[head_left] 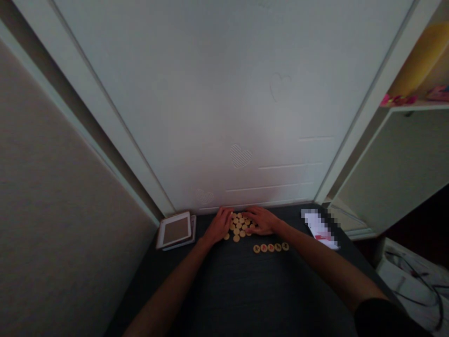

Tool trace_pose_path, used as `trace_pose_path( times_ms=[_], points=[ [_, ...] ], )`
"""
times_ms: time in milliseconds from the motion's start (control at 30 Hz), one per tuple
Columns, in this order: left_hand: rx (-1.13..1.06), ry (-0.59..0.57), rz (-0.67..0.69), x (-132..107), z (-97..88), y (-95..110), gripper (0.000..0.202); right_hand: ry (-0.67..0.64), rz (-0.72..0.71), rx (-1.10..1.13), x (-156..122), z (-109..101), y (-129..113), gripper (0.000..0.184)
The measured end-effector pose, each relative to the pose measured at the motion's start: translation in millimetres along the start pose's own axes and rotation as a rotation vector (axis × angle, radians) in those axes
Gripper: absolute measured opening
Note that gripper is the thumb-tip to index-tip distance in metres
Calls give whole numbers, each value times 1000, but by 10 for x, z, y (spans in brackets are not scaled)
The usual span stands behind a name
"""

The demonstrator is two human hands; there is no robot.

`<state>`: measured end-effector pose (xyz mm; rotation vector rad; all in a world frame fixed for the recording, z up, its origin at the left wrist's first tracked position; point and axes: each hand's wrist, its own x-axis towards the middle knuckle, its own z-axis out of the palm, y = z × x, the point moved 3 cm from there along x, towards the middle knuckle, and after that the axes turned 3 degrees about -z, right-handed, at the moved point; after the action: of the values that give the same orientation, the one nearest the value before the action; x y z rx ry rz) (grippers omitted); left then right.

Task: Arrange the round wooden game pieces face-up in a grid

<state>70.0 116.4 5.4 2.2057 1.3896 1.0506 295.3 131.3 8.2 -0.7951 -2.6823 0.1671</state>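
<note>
On the dark table, many round wooden Chinese chess pieces (242, 233) lie in a loose cluster, with plain sides up. My left hand (221, 224) rests along the cluster's left edge, its fingers stretched forward and touching pieces there. From the other side, my right hand (262, 221) lies over the right part of the cluster with its fingers spread, covering some pieces. Neither hand grips anything that I can see. Nearer to me, a short row of several face-up pieces (271, 248) shows red and dark characters.
A tablet-like framed object (176, 229) lies on another flat item at the table's left. To the right is a phone (320, 228), partly pixelated. A white panel with heart patterns (241, 156) rises behind the table (231, 290). A white box with cables (414, 281) stands lower right.
</note>
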Motion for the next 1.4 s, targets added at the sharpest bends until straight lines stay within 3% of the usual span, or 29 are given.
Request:
trace_pose_path(
  times_ms=[233, 367, 600, 767, 933, 1133, 1400],
  points=[
    [-182, 43, -92, 21, -167, 102, 29, 125, 65, 10, 46, -204, -73, 49],
    [-364, 1, -195, -139, -186, 239, 39, 276, 151, 48, 37, -318, -302, 35],
    [-667, -171, -359, -630, 46, 455, 53, 338, 81, 161, -162, -100, -962, 35],
    [-730, -250, -427, -735, 35, 561, 47, 302, 53, 180, -211, -7, -1012, 19],
    [-723, -266, -468, -694, -72, 628, 42, 294, 72, 191, -203, -27, -977, 24],
    [-698, -241, -489, -653, -104, 577, 36, 355, 143, 270, -212, 67, -1108, 30],
    [-706, -270, -454, -839, -58, 618, 37, 420, 255, 429, -363, 183, -1278, 35]
  ],
)
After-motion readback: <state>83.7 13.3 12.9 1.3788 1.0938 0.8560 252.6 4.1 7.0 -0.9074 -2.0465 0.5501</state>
